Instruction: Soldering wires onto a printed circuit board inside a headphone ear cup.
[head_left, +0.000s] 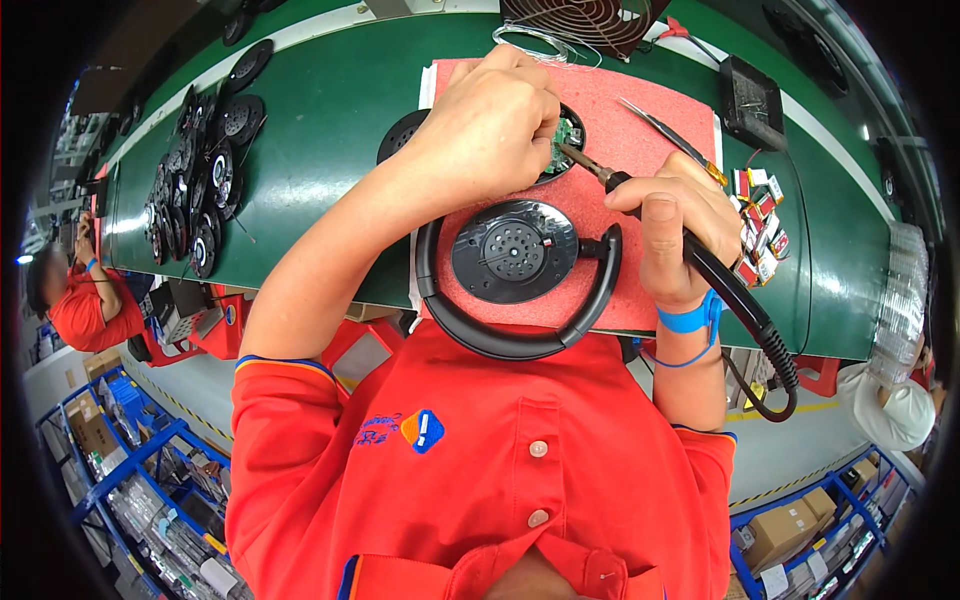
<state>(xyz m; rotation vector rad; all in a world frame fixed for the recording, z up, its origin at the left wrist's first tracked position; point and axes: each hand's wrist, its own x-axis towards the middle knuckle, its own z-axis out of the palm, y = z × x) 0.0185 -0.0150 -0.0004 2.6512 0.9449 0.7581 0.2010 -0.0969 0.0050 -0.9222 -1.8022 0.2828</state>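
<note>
My right hand [685,235] grips a soldering iron [622,184] by its black handle. The iron's tip reaches a green circuit board [563,150] inside a round black earcup. My left hand [490,120] is closed over the same earcup, its fingertips pinched and turned away. What they hold, if anything, is hidden. Closer to me lies the headphone's black headband [490,343], curved round towards my body. The other black earcup [512,250], with a perforated centre, lies face up within its curve. Both rest on a pink foam mat [640,290].
Tweezers [670,135] lie on the mat's right side, near several small wired batteries [762,225]. A black tray [752,103], a fan grille [585,22] and coiled thin wire [540,42] sit farther back. Black speaker discs [195,180] are heaped on the left. A co-worker [95,305] is at far left.
</note>
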